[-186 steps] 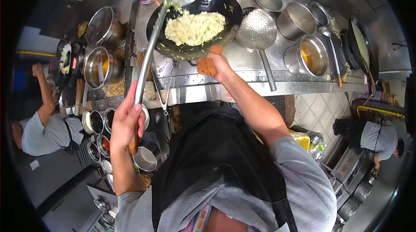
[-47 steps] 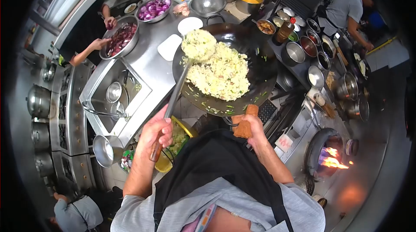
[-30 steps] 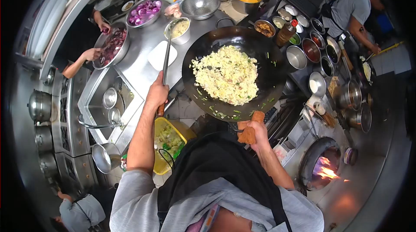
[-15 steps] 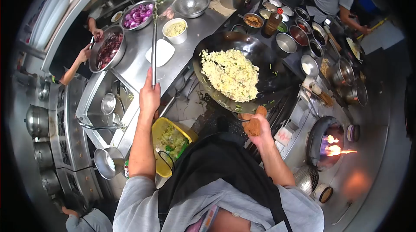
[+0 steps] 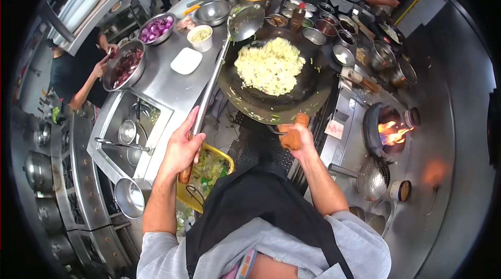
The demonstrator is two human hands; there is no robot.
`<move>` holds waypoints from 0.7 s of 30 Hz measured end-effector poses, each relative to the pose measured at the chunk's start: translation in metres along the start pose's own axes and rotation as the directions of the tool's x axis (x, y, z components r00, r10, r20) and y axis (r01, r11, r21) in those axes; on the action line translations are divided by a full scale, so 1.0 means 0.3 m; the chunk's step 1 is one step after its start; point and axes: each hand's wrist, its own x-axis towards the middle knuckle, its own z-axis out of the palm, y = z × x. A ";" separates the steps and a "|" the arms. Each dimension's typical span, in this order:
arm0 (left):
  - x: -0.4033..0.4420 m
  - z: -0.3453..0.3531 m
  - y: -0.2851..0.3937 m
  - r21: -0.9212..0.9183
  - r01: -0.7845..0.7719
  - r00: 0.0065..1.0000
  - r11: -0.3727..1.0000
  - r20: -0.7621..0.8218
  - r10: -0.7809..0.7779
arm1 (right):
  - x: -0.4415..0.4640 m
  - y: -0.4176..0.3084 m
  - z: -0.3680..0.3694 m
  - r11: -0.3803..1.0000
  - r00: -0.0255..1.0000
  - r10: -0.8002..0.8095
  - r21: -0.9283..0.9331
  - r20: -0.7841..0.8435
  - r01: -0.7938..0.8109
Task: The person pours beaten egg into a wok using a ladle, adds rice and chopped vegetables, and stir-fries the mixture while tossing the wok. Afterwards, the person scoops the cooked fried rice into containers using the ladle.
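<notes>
My left hand (image 5: pixel 183 146) is closed round the handle of a long metal ladle (image 5: pixel 210 88), whose wooden end sticks out below my palm. The ladle's bowl, flecked with green bits, hangs over the far left rim of a big dark wok (image 5: pixel 308 91). In my right hand (image 5: pixel 301 142) is a bunched brown cloth (image 5: pixel 290 137), gripped at the wok's near-side handle, which the cloth mostly hides. A pale yellow heap of fried rice (image 5: pixel 269 68) with green specks lies in the wok, its upper edge blurred. The wok is held off the flame.
A lit burner (image 5: pixel 389 133) flames at right, near a perforated strainer (image 5: pixel 373 179). Sauce bowls and a bottle (image 5: pixel 297 19) stand beyond the wok. At left are a sink (image 5: pixel 112 148), a white plate (image 5: pixel 186 61) and a person cutting over a bowl (image 5: pixel 125 68). A yellow bin (image 5: pixel 229 161) stands below.
The ladle's bowl has swung right, from above the counter to the wok's rim, with my left hand lower. The wok has shifted slightly left, and the rice has bunched together. The burner flame looks larger.
</notes>
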 end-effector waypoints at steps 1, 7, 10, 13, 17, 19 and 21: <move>0.003 0.002 -0.012 -0.005 -0.002 1.000 1.000 0.015 0.002 | -0.014 -0.006 0.045 0.998 0.997 -0.048 -0.039 -0.058 0.045; 0.015 0.010 -0.095 0.104 0.128 0.990 0.986 0.041 -0.133 | -0.037 0.204 -0.118 0.844 0.897 -0.441 -0.346 -0.013 0.410; 0.056 0.111 -0.178 0.165 0.288 0.938 0.943 0.150 -0.313 | -0.036 0.282 -0.172 0.775 0.855 -0.512 -0.474 -0.083 0.417; 0.116 0.275 -0.291 -0.408 0.571 0.754 0.712 0.603 -0.260 | 0.028 0.227 -0.164 0.924 0.966 -0.161 -0.375 -0.201 0.076; 0.157 0.322 -0.424 -0.508 0.792 0.609 0.340 0.706 -0.363 | 0.002 0.291 -0.243 0.988 0.963 0.148 -0.007 -0.226 -0.153; 0.096 0.307 -0.433 -0.496 0.820 0.572 0.285 0.705 -0.419 | -0.044 0.344 -0.286 0.972 0.945 0.233 0.038 -0.229 -0.230; 0.065 0.275 -0.426 -0.458 0.827 0.562 0.325 0.675 -0.478 | -0.080 0.355 -0.312 0.953 0.927 0.304 0.066 -0.219 -0.297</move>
